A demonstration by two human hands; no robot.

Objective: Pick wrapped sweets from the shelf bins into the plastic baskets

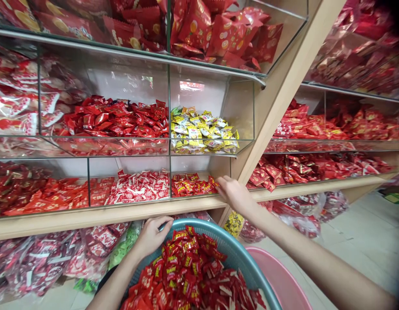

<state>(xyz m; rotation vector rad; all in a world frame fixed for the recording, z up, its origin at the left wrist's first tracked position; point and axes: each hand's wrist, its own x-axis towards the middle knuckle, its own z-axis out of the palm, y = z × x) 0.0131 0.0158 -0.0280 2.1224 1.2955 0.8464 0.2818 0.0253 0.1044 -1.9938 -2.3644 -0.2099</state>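
Note:
My left hand [151, 236] grips the far rim of a teal plastic basket [251, 259], its thumb and fingers curled over the edge. Inside lie many small red wrapped candies [183, 271], several with yellow lettering. My right hand [234, 193] reaches over the wooden ledge to the bottom right compartment, fingers bent together. At its fingertips is a red-and-yellow wrapped candy [213, 182], tilted up above the shallow layer of matching candies [190, 185] there. The fingers' inner side is hidden.
Glass dividers split the shelf [128, 209] into compartments of red candies. Yellow-and-white candies [202, 131] fill the compartment above my right hand. A slanting wooden post [283, 90] stands to the right. A pink tub [279, 277] is beside the basket; bagged candies [44, 258] lie below the shelf.

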